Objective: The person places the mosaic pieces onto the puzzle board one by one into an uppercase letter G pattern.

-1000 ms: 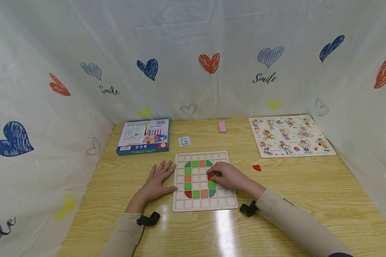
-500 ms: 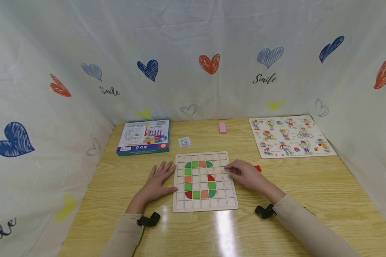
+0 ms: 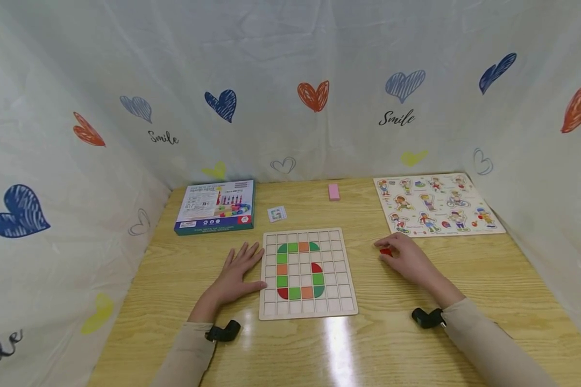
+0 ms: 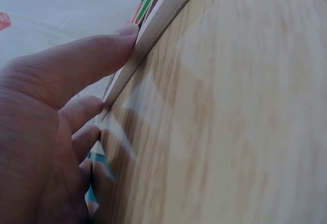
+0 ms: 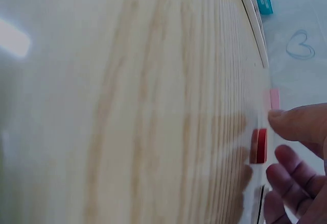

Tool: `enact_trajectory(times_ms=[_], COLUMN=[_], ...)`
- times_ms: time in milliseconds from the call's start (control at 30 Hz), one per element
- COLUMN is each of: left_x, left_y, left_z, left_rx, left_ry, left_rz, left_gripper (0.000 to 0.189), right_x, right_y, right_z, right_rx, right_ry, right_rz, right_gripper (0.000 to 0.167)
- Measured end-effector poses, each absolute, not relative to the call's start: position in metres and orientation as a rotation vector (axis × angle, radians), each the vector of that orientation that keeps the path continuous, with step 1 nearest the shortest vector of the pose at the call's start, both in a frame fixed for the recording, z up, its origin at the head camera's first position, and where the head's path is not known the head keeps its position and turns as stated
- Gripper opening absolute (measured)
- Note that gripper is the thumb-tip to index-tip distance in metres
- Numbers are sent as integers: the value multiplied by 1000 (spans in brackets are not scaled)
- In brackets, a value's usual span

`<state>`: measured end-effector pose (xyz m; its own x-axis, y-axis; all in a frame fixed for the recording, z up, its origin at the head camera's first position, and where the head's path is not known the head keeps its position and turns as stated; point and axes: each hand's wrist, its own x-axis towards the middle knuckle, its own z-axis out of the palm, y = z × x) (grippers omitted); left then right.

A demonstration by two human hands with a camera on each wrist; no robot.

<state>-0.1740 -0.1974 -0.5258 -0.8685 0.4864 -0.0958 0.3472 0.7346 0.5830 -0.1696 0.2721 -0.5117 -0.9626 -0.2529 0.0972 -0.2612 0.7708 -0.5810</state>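
Note:
A wooden grid board [image 3: 339, 307] lies on the table with green, orange and red tiles set in a rounded ring. My left hand [image 3: 237, 274] rests flat beside it, fingers spread. In the left wrist view the thumb [image 4: 97, 55] touches the board's edge. To the right of the board my right hand [image 3: 409, 260] hovers at a loose red quarter-round tile [image 3: 386, 251]. In the right wrist view the red tile [image 5: 262, 146] lies on the table, with the thumb and fingers apart around it and not gripping it.
A small pattern card [image 3: 277, 214] lies behind the board. A boxed bead set [image 3: 215, 207] stands at the back left, a pink block [image 3: 334, 192] at the back. A wooden picture puzzle [image 3: 438, 204] lies at the back right. A patterned curtain [image 3: 290, 134] surrounds the table.
My right hand has left the red tile now seated in the board's right column and moved right to the loose red tile. The left hand has stayed put.

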Motion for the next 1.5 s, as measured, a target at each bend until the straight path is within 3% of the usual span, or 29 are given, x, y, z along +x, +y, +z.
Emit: enact_trajectory(times_ms=[300,767,1133,1500], left_x=[-174,-174,-174,-174], left_y=[-197,-197,-197,-197], left_z=[-525,-524,-525,-526], left_rx=[662,658,659,689], left_ry=[2701,2696,2695,2697], left_rz=[841,844,848,850], left_gripper=[90,90,90,89], right_x=[-172,-173,-174,-171], right_y=[281,277,272,270], right_z=[-510,-514,-509,-508], right_rx=[348,413,369,487], right_ry=[-3001,-2982,-3016,-2969], right_rz=[953,936,1047,1027], right_gripper=[14,25,12,21])
